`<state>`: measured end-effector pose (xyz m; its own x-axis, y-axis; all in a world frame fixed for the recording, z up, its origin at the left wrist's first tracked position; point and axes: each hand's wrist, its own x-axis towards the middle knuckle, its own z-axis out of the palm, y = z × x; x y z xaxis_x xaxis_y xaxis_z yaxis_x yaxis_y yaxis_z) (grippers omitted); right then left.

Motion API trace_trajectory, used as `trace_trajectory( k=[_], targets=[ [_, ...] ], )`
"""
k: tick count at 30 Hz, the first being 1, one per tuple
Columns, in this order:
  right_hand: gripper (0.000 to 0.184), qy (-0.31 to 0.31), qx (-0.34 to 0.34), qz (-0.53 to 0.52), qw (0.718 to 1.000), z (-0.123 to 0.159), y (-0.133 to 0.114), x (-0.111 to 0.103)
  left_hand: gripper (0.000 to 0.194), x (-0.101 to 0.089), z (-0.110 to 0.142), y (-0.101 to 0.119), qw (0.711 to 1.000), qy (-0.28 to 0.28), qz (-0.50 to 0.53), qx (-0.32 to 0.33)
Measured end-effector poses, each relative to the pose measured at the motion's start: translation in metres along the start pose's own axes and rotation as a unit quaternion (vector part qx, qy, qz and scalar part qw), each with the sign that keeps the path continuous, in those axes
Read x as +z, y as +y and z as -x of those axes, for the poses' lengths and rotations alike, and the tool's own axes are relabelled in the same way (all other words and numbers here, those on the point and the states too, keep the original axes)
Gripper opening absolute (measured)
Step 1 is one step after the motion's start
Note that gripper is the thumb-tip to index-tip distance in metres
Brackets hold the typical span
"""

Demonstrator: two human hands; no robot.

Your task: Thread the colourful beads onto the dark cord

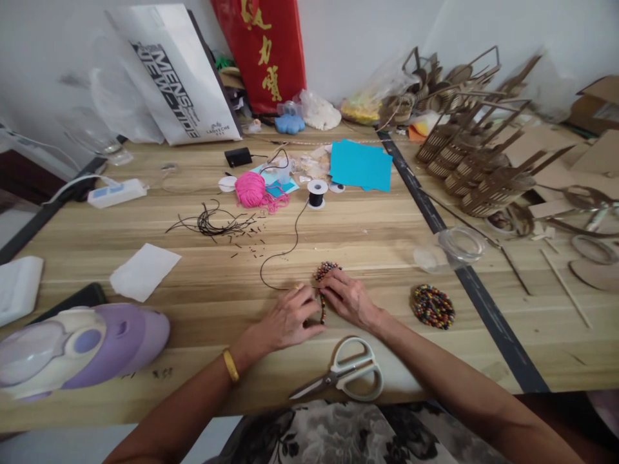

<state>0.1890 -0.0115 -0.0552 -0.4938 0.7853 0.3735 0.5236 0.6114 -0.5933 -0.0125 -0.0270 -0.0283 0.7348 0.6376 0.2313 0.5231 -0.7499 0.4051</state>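
Observation:
Multicoloured beads [327, 269] lie bunched on the table, and a short strand of them runs down between my hands. My right hand [352, 298] is closed on the bead strand, its fingertips at the bunch. Just left of it, my left hand [290, 314] has bent fingers on the black cord [264, 267], with the thumb held lower and apart. That cord curves back to a white-ended spool [316, 194]. The fingers partly hide where cord and beads meet. Scissors [345, 372] rest in front of my hands, and a coiled beaded bracelet [432, 307] sits to the right.
Cut black cords [217, 222] and tiny scraps lie beyond my left hand, near pink yarn [251, 189]. Blue sheets [361, 165] lie behind the spool. A purple-white appliance [101, 345] occupies the left front. Brown slatted baskets [488, 174] crowd the right.

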Motion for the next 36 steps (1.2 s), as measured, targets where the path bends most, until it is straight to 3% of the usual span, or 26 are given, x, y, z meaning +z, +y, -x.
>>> trace_trajectory(
  k=[7,13,19,30,36],
  targets=[
    [0.012,0.008,0.0,-0.016,1.0,0.0,0.001,-0.005,0.012,-0.002,0.0,0.001,0.999,-0.03,-0.039,0.021],
    [0.012,-0.013,-0.032,0.02,0.999,0.003,-0.001,-0.009,0.007,-0.016,-0.002,-0.018,0.999,-0.025,-0.034,0.022],
    [0.014,-0.043,-0.078,0.05,0.995,0.007,-0.001,-0.007,0.007,-0.015,-0.001,-0.036,1.0,-0.013,-0.005,0.012],
    [0.015,-0.02,-0.034,0.059,0.998,0.002,0.0,-0.015,0.014,-0.013,-0.006,-0.041,0.999,0.026,0.025,-0.002],
    [0.013,0.015,-0.001,0.042,0.999,0.004,0.005,-0.014,0.015,-0.014,-0.004,-0.043,0.999,0.02,0.027,-0.003]
  ],
)
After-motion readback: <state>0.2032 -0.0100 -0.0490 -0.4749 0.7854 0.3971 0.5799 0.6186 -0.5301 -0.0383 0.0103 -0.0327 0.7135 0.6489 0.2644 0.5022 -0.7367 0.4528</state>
